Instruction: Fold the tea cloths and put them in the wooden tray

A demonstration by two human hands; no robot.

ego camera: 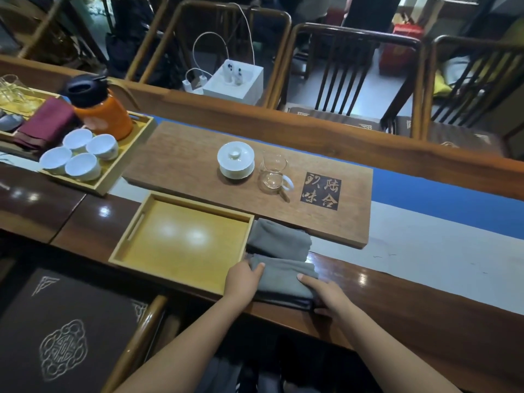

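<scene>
Resting at the near edge of the dark polished wooden surface (397,302), a folded grey tea cloth (282,279) lies just right of the shallow rectangular light wooden tray (181,242), with both of the person's hands on it. The left hand (243,280) grips the cloth's left end, its fingers curled over the top edge. The right hand (326,293) lies on the cloth's right end with its fingers nearly straight on top and the thumb low at the near side; whether the thumb pinches the fabric, I cannot tell. A second folded grey tea cloth (279,239) sits just beyond the first, touching the tray's right wall and partly resting on the long brown wooden board (184,165). On that board stand a white lidded porcelain bowl (236,160) and, just beside it, a clear glass pitcher (273,174). Further left, another light wooden tray (136,154) carries four white cups (79,156) and an orange flask with a black lid (99,106), with a dark red folded cloth (45,123) next to it.
</scene>
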